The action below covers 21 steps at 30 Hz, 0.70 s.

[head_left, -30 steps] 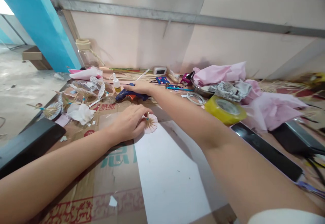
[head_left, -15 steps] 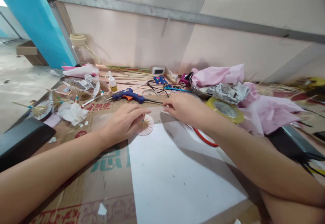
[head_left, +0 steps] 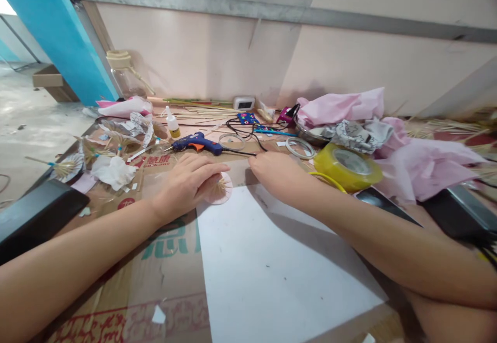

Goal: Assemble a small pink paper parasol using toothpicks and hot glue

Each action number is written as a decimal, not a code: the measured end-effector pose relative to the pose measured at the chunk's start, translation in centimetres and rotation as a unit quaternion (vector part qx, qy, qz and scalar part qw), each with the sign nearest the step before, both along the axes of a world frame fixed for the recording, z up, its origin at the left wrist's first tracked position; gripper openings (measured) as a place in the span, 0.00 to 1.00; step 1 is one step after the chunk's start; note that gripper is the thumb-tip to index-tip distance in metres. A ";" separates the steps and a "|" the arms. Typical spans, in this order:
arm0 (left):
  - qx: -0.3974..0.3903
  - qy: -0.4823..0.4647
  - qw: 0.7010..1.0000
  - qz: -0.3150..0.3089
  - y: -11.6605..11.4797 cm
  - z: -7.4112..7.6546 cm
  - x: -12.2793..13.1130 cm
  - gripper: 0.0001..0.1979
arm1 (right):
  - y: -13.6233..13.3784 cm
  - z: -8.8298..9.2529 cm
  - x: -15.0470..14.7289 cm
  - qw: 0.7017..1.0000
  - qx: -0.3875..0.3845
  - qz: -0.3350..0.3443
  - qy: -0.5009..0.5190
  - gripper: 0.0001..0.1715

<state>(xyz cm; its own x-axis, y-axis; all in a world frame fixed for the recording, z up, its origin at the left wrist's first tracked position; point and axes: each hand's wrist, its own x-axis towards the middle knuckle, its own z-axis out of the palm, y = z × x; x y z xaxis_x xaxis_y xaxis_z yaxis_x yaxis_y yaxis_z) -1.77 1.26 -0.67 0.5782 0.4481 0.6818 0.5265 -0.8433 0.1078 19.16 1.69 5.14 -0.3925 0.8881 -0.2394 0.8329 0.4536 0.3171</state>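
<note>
My left hand (head_left: 192, 180) is closed around a small paper umbrella (head_left: 220, 190), a pale round canopy with thin wooden ribs fanned out inside. Its fingers hide part of the ribs. The umbrella is over the top left corner of a white sheet (head_left: 272, 270). To the right, my right hand (head_left: 272, 172) is curled with its knuckles turned up, above the sheet's top edge. Whatever its fingers hold is hidden from view. A blue glue gun (head_left: 198, 143) lies just beyond my hands, its black cord running behind the right one.
Crumpled paper and other little umbrellas (head_left: 66, 167) lie at the left beside a black box-shaped object (head_left: 42, 213). A glue bottle (head_left: 172, 124) stands behind. Rightward are a clear tape roll (head_left: 345, 167), a silvery ring (head_left: 301, 147) and pink paper (head_left: 430, 167). Cardboard (head_left: 163, 291) lies underneath.
My right hand has curled further and turned its knuckles up. A red curved edge under my right forearm is out of sight; a yellow one now shows. The left hand still holds the umbrella.
</note>
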 end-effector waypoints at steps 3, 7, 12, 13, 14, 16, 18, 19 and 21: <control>-0.016 0.000 1.000 0.005 0.1 0.0 0.0 0.11 | 1.0 -0.7 0.8 0.999 0.013 0.030 0.017 0.15; -0.051 0.003 0.999 0.006 0.2 0.1 0.0 0.12 | 1.8 -1.6 1.8 0.996 0.039 0.047 0.068 0.10; -0.064 0.012 0.998 -0.001 0.2 0.2 -0.1 0.13 | 1.6 -2.1 2.8 0.993 0.059 0.014 0.102 0.11; -0.062 0.013 0.998 0.000 0.2 0.1 -0.1 0.13 | 1.5 -2.2 3.0 0.994 0.054 0.010 0.098 0.12; -0.060 0.012 0.998 -0.001 0.3 0.1 -0.1 0.13 | 1.5 -2.3 3.2 0.994 0.047 0.009 0.095 0.12; -0.053 0.010 0.999 -0.005 0.3 0.1 -0.1 0.12 | 1.4 -2.3 3.3 0.995 0.030 0.013 0.091 0.12; -0.046 0.006 0.999 -0.011 0.3 0.1 -0.1 0.12 | 1.2 -2.0 3.0 0.996 0.020 0.022 0.081 0.13; -0.043 0.004 0.999 -0.011 0.3 0.1 -0.1 0.12 | 1.0 -1.7 2.6 0.997 0.018 0.025 0.070 0.13; -0.039 0.001 0.999 -0.009 0.3 0.1 0.0 0.12 | 0.6 -0.9 1.5 0.999 0.009 0.025 0.033 0.15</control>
